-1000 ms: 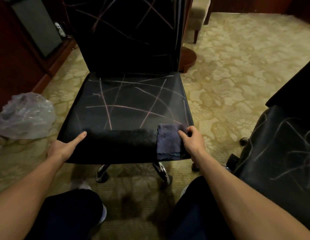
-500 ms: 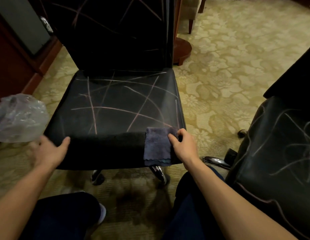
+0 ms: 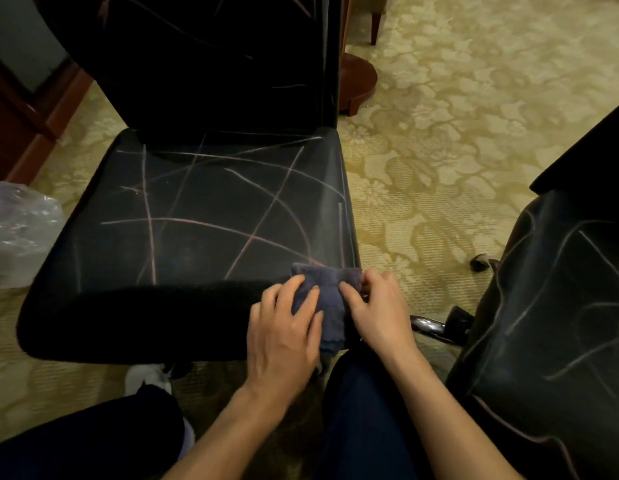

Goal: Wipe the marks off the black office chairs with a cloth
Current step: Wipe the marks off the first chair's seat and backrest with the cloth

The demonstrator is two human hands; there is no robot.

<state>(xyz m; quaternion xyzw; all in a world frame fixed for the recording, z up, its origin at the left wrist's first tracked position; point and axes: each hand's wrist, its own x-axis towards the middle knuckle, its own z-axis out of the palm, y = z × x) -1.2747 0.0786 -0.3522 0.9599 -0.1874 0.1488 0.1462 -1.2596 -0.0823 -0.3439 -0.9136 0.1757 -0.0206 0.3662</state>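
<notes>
Marked chair seat (image 3: 211, 216), patterned carpet (image 3: 474, 116)

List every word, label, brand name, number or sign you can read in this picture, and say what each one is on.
None: no readable text shows anywhere.
The chair seat bears only crossing chalk-like lines, not letters.
The second chair on the right bears loose scribbles, not writing.
The cloth under both hands shows no tag or label.
The plastic bag shows no legible print.
</notes>
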